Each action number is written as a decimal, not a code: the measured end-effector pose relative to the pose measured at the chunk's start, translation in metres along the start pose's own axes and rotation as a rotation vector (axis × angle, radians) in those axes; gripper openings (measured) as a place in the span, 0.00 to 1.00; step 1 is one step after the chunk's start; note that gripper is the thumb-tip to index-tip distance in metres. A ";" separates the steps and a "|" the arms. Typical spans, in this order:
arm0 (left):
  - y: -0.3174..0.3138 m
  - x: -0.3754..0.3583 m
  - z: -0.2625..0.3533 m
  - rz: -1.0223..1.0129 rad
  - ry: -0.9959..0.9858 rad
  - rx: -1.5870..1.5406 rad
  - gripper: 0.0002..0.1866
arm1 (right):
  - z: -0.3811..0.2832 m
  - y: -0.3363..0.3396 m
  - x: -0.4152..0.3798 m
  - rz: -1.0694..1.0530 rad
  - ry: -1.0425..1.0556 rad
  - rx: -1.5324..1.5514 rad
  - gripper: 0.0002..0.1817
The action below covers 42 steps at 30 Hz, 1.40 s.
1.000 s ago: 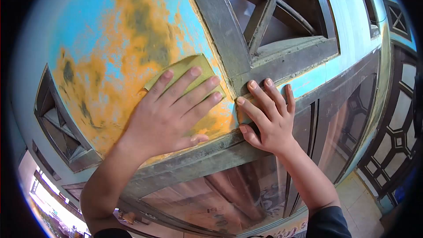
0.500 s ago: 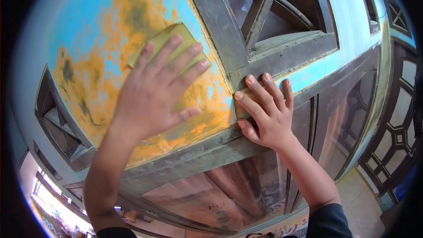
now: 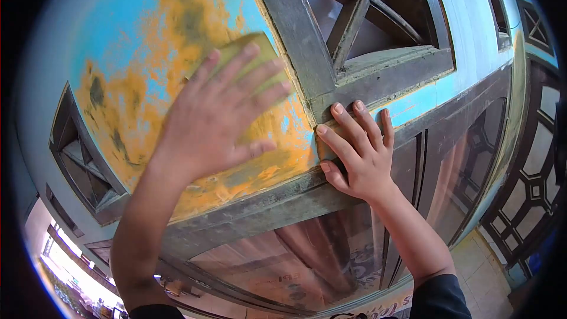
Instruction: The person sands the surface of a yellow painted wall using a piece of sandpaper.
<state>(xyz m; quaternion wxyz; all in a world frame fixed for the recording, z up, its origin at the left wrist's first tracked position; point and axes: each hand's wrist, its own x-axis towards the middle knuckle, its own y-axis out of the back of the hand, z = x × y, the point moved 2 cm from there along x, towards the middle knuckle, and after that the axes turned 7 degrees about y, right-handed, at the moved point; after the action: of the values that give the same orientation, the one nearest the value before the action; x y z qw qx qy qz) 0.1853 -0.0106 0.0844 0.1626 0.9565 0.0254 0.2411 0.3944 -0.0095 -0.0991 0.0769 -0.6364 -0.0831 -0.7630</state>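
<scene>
My left hand (image 3: 204,121), a little blurred, holds a yellow sheet of sandpaper (image 3: 267,49) against the wall. Its fingers lie spread over the sheet, with the thumb apart, and cover much of it. Around the sheet, the blue wall (image 3: 118,35) carries rough orange patches (image 3: 171,53) with dark greyish smudges. To the right, my right hand (image 3: 363,156) is open, its fingers resting on the corner where the dark wooden frame (image 3: 319,74) meets the lower rail. Nothing shows in its grasp.
A dark vent with crossed bars (image 3: 357,6) is set above my right hand. Below runs a wooden rail (image 3: 248,204) over glass panes (image 3: 283,260). Another crossed vent (image 3: 82,159) is on the left. A patterned door (image 3: 528,189) stands at the far right.
My left hand and the sandpaper have slid slightly to the right across the orange patch. My right hand stays in place on the frame.
</scene>
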 end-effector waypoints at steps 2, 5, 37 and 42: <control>0.000 0.001 0.006 -0.002 0.049 -0.028 0.43 | 0.000 0.000 0.000 -0.001 -0.006 0.004 0.26; -0.007 -0.008 0.015 -0.067 -0.009 -0.074 0.42 | 0.000 0.000 0.001 -0.001 -0.007 0.009 0.26; 0.013 0.023 -0.034 0.098 0.102 0.047 0.47 | 0.000 0.000 -0.001 -0.007 -0.012 0.005 0.27; 0.011 0.039 -0.045 0.252 0.246 0.088 0.45 | -0.001 0.000 0.000 -0.005 0.001 0.005 0.27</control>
<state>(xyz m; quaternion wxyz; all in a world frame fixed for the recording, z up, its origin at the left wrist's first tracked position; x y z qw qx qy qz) 0.1985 -0.0022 0.1433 0.0848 0.9214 -0.0646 0.3736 0.3939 -0.0094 -0.0992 0.0767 -0.6358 -0.0864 -0.7632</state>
